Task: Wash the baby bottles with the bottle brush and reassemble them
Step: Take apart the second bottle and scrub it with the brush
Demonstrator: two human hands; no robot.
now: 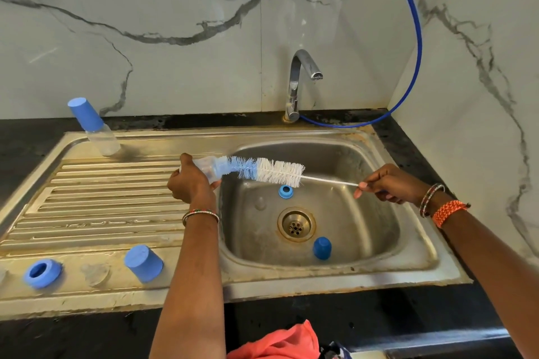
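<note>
**Brush tip in the bottle, over the sink's left rim**

Head view: the left hand (pixel 191 182) reaches forward from a near-straight forearm, and its grip is curled round a clear bottle (pixel 210 167) held on its side above the edge between drainboard and basin. The bottle's mouth faces right. The brush (pixel 267 170) lies almost level, its blue bristles bending into the mouth and its white bristles outside, above the basin. The right hand (pixel 389 183) comes in from the right, wrist bent, and its grip pinches the thin wire handle near its end between thumb and fingertips. Both wrists wear bead bangles; the right one also carries an orange band.

In the sink (pixel 408 230) lie a blue ring (pixel 285 191) behind the drain and a blue cap (pixel 322 248) in front of it. On the near rim of the drainboard stand another ring (pixel 43 273), a clear teat (pixel 96 273) and another cap (pixel 144 263). A capped bottle (pixel 94 128) stands at the far left corner. The tap (pixel 299 81) rises behind the basin on the dark surface (pixel 26 137).
</note>
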